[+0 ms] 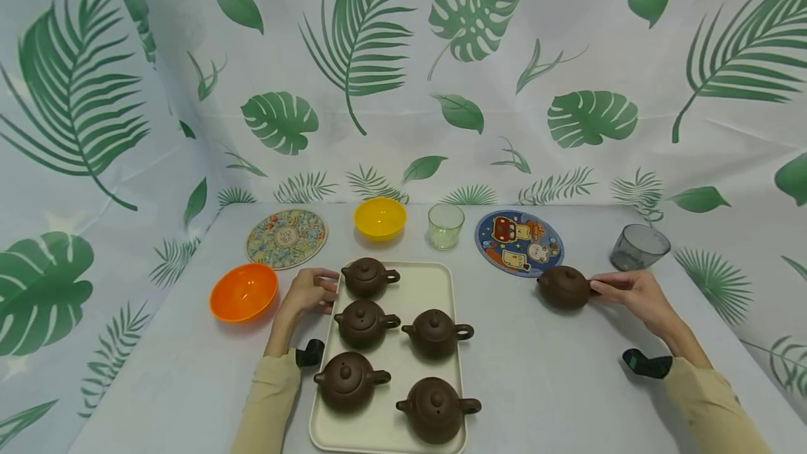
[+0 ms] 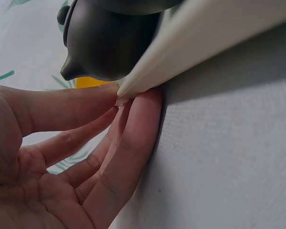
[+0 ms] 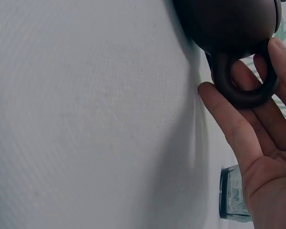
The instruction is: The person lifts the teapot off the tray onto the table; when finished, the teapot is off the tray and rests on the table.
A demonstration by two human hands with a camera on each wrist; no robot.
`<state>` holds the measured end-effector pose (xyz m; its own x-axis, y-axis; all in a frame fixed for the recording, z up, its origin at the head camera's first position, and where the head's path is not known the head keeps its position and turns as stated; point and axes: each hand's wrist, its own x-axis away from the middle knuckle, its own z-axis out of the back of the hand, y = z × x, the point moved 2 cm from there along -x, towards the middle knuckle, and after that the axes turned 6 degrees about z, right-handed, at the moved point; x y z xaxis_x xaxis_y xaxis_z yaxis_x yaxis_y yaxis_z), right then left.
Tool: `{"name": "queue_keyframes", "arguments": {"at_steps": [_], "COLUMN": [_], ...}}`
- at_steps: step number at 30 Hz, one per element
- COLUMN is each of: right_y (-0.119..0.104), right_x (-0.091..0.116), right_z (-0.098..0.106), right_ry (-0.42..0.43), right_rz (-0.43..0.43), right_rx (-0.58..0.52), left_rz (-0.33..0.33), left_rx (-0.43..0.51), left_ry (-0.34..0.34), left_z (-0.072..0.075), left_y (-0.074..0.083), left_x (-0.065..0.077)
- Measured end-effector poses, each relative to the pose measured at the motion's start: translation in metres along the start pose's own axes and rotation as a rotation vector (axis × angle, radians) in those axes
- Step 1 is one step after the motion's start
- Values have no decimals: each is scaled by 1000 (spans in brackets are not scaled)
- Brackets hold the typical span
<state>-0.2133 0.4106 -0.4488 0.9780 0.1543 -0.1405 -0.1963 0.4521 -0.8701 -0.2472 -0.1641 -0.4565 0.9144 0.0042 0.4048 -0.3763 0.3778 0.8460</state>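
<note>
My left hand [image 1: 309, 293] is at the far left edge of a cream rectangular tray [image 1: 422, 280]. In the left wrist view the thumb and fingers pinch the tray's rim [image 2: 148, 71], with a dark teapot [image 2: 105, 43] just above. Several brown lidded teapots stand on the tray, among them a front-right one [image 1: 435, 412] and a back-left one [image 1: 364, 277]. Off to the right, my right hand [image 1: 633, 298] holds another brown teapot [image 1: 562, 289] by its looped handle [image 3: 224, 76], its spout pointing left. Whether that teapot rests on the table or is slightly lifted, I cannot tell.
An orange bowl [image 1: 244, 293] sits left of my left hand. Along the back are a floral round mat [image 1: 286, 238], a yellow bowl [image 1: 380, 219], a clear glass [image 1: 446, 228] and a blue cartoon mat [image 1: 520, 244]. A grey glass [image 1: 639, 247] stands behind my right hand.
</note>
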Motion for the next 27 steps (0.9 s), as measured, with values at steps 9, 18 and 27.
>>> {"name": "queue_keyframes", "arguments": {"at_steps": [9, 18, 27], "right_y": [-4, -62, -122], "right_x": [1, -20, -66], "right_z": [-4, -44, -115], "right_ry": [83, 237, 26], "right_rz": [-14, 117, 229], "right_rx": [148, 253, 149], "left_rz": [-15, -17, -5], "left_rx": [16, 9, 13], "left_ry": [0, 2, 6], "left_z": [0, -1, -2], "left_y": [-1, -1, -2], "left_x": [0, 1, -2]}}
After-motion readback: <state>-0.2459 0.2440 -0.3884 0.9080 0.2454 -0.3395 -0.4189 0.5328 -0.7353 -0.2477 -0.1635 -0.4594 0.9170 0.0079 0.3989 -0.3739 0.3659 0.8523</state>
